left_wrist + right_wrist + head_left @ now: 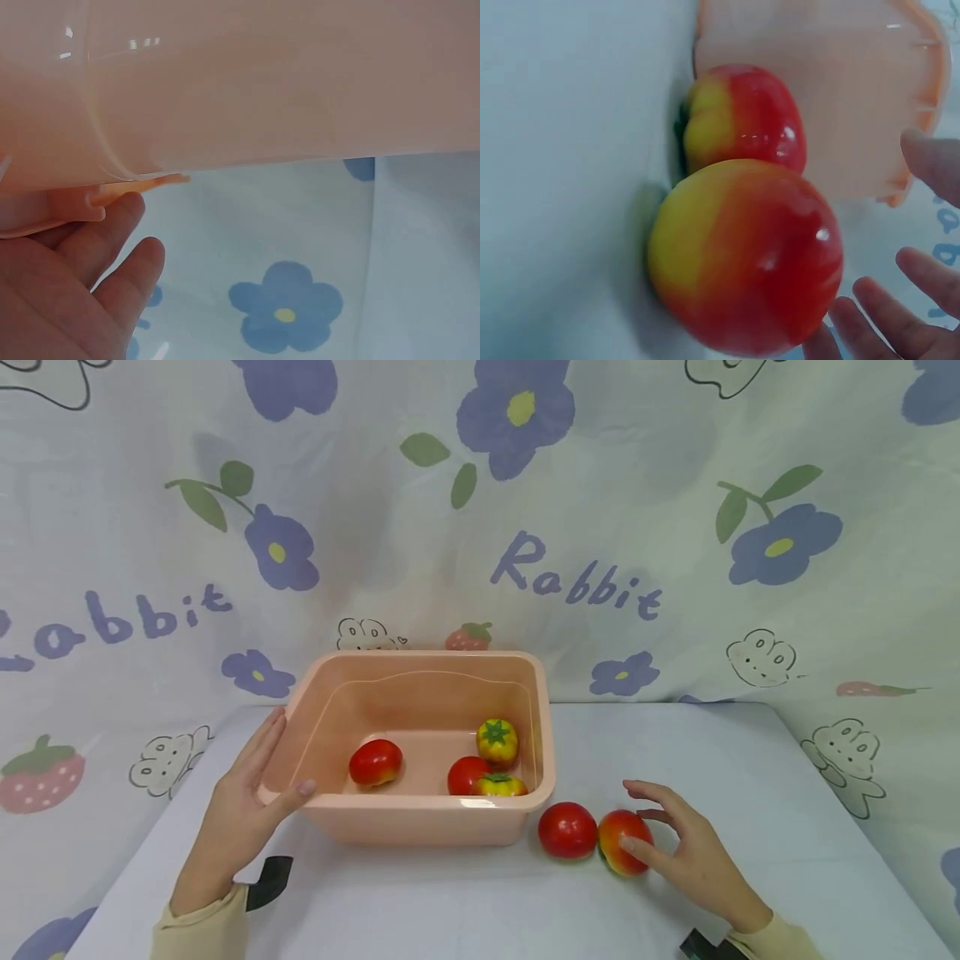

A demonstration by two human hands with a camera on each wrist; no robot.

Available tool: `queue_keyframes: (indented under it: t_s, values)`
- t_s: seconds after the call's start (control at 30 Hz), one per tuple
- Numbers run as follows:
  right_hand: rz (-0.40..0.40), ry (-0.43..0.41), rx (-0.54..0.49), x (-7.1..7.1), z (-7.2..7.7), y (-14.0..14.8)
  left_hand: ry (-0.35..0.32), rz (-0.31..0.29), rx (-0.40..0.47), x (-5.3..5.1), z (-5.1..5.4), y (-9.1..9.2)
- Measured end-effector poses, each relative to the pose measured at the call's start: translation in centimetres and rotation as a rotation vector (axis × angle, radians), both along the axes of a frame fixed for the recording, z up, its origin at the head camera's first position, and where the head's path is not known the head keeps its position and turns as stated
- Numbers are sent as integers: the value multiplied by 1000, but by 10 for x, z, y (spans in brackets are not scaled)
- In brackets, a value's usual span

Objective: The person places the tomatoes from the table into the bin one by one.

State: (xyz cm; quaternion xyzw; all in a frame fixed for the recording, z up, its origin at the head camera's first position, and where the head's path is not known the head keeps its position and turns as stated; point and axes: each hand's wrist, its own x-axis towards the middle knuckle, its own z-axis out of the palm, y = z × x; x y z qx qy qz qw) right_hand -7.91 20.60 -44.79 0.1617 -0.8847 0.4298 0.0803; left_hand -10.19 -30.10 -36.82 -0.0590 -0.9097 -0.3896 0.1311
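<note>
A peach plastic basin (420, 820) stands on the white table with several red and yellow toy tomatoes (376, 762) inside. My left hand (238, 814) holds its near left corner, thumb over the front rim and fingers along the outer left side. In the left wrist view, fingertips (135, 214) lie beneath the rim. Right of the basin, a red tomato (567, 831) and a red-yellow tomato (624, 843) sit side by side. Around the red-yellow one, my right hand (693, 856) is spread, thumb in front and fingers behind; the right wrist view shows a gap at the thumb (934, 165).
Behind the table (420, 910) hangs a white cloth (420, 560) printed with flowers, rabbits and strawberries. The basin's back rim is close to this cloth. Dark bands (270, 882) are at both wrists, beside beige sleeves (201, 931).
</note>
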Motion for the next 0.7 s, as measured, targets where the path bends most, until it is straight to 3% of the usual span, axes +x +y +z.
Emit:
queue_keyframes:
  t_s: [0.4,0.7]
  values:
    - [-8,-113,96,8,-15,9,-5,-10,8,0,0,0]
    - [-3,-222,75,9,-21,9,-4,-13,6,0,-2,-2]
